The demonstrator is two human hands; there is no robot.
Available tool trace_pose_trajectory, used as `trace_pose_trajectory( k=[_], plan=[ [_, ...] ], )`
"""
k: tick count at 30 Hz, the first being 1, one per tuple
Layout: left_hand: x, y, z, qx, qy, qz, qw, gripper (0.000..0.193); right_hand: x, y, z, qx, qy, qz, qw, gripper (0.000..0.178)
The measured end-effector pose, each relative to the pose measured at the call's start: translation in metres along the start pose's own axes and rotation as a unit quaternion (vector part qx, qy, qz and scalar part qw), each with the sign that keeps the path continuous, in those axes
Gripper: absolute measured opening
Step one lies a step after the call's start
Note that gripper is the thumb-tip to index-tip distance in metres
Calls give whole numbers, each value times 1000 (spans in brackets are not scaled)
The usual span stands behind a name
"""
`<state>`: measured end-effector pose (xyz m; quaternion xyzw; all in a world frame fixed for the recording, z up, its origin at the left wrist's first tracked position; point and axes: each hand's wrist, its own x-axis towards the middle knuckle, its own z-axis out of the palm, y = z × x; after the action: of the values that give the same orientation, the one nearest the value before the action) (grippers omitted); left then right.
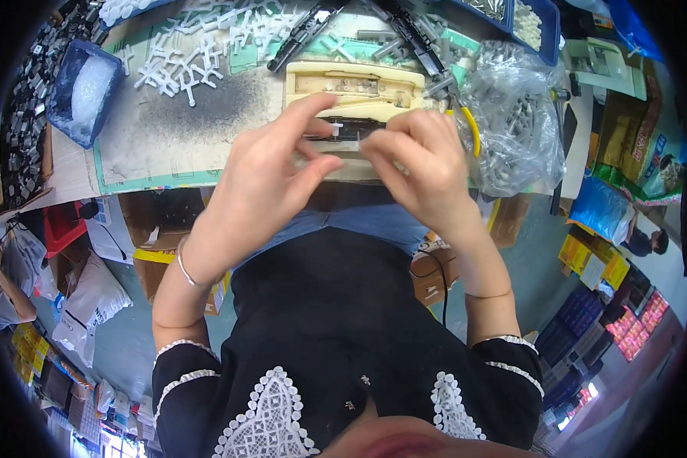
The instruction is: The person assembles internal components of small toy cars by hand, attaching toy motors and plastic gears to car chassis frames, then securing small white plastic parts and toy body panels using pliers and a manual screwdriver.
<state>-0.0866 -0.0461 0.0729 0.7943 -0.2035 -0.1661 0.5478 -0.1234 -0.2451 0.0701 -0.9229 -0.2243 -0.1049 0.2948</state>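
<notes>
A cream-coloured moulded fixture (408, 93) lies at the table's front edge, with a long black plastic part (366, 128) set in its nearer section. A small white piece (335, 130) sits on that black part. At its left end is my left hand (259, 175), thumb and index finger spread apart with nothing visible between them. My right hand (433, 164) is over the right end, its thumb and fingertips pinched together. A thin, pale sliver shows by those fingertips, too small to name. The curled fingers hide part of the black part.
Yellow-handled pliers (472, 131) lie right of the fixture, beside a clear plastic bag (515, 122) of grey parts. White cross-shaped pieces (187, 65) are heaped at back left, near a blue bin (86, 91). Two long black parts (305, 34) lean behind the fixture.
</notes>
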Motion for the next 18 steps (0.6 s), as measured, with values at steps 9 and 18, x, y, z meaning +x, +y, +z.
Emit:
trace_pose_trajectory(
  k=[9,18],
  plan=[
    [-31,-30,37,320,37,188,928,38,-5,15,29,-3,42,17,999,13],
    [-34,-27,59,422,54,156,892,46,3,10,15,-31,-21,15,999,13]
  ],
)
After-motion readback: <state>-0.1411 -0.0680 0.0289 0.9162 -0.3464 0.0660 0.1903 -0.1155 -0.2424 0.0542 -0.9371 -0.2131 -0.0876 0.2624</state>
